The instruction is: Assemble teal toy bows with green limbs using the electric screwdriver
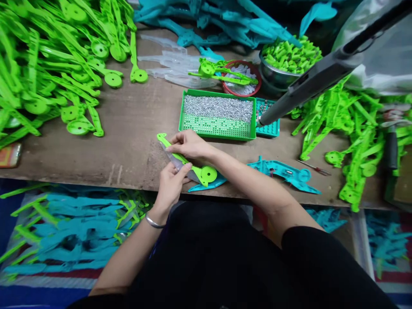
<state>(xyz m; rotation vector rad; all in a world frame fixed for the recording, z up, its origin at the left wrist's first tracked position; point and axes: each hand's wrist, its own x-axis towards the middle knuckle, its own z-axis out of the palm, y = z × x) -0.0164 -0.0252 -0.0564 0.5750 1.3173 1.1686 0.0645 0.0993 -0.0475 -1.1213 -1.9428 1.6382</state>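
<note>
Workshop, heaped green parts, screw tray, workbench

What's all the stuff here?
Held part: one, green and grey, both hands
Green parts: many, lime, left and right
Mouldings: many, turquoise, back, right, below
Clear pieces: several, whitish, back
Tray: one, green, beyond hands
Metal bits: many, silver, in tray
Basket: one, red, behind tray
Bowl: one, silver, back
Green bits: many, lime, in bowl
Box: one, teal, right of tray
Big tool: one, grey, right
Thin tool: one, reddish, right
Table: one, brown, middle
Bracelet: one, silver, left wrist
Left hand, right hand: bare, on held part
</note>
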